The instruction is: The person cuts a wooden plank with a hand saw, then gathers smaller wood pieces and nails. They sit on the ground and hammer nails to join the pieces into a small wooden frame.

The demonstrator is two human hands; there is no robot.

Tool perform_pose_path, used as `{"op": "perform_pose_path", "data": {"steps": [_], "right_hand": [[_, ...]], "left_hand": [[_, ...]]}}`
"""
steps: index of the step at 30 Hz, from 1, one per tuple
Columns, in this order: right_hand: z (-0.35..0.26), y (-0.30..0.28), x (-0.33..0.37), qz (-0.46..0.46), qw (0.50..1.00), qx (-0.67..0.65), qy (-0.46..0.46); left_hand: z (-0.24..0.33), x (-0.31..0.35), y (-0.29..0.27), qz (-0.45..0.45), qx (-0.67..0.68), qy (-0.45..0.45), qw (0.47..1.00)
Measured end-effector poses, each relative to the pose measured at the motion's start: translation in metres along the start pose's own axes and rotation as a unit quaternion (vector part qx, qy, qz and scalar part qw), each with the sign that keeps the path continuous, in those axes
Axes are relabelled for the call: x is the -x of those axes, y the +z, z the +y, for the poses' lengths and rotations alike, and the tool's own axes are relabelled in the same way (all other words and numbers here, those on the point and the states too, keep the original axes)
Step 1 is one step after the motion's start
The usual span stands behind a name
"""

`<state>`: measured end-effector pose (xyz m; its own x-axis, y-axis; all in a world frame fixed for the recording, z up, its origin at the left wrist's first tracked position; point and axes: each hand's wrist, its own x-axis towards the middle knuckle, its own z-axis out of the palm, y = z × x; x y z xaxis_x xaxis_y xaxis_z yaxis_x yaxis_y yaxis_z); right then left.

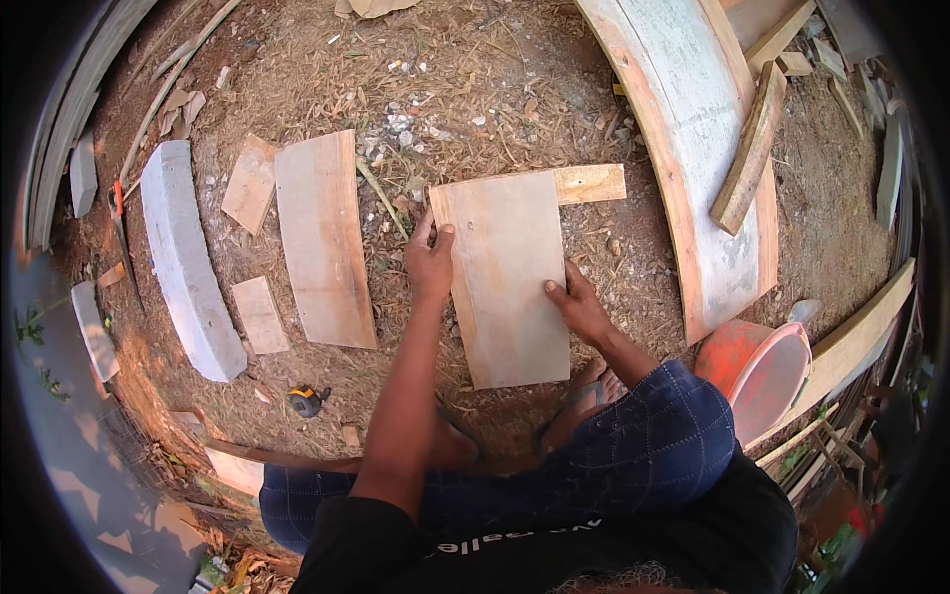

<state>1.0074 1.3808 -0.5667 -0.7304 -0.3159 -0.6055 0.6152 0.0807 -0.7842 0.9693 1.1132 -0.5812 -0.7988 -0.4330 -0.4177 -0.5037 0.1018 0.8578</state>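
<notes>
A rectangular wooden board (510, 282) with a pale flat face is between my two hands, in front of my knees. My left hand (429, 259) grips its left edge near the upper corner, thumb on the face. My right hand (579, 305) holds the right edge, thumb also on the face and fingers behind. A short wood strip (592, 184) sticks out to the right at the board's top end; how it meets the board is hidden. A similar board (325, 241) lies on the ground to the left.
Left on the ground are small wood pieces (260, 315), a grey concrete block (191, 259), a handsaw (124, 238) and a tape measure (306, 401). A long pale plank (693, 129) lies at right with a wood block (749, 148) on it. A red bucket (752, 371) stands beside my right knee.
</notes>
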Motion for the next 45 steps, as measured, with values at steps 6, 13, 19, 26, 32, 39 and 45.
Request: {"op": "perform_pose_path", "data": {"steps": [6,13,19,26,32,39,45], "right_hand": [[-0.01,0.0,-0.004,0.007,0.998,0.062,0.02],[-0.035,-0.023,0.057,0.11,0.969,0.219,-0.03],[-0.08,-0.097,0.198,0.208,0.938,0.22,-0.17],[-0.001,-0.304,0.29,0.484,0.8,0.35,0.06],[0.067,-0.344,0.264,0.311,0.809,0.456,0.201],[0.103,-0.338,0.235,0.4,0.691,0.594,0.101],[0.101,-0.333,0.249,0.337,0.672,0.652,0.101]], "left_hand": [[0.007,0.004,-0.001,-0.032,0.066,0.011,0.997],[0.018,0.008,0.016,-0.025,-0.039,0.001,0.999],[0.034,0.004,-0.002,0.002,-0.102,0.024,0.994],[0.057,-0.03,-0.069,0.073,-0.116,0.027,0.99],[0.139,-0.029,-0.13,-0.041,-0.205,-0.018,0.978],[0.222,-0.029,-0.257,-0.109,-0.341,0.113,0.927],[0.202,0.011,-0.271,-0.108,-0.325,0.07,0.937]]}}
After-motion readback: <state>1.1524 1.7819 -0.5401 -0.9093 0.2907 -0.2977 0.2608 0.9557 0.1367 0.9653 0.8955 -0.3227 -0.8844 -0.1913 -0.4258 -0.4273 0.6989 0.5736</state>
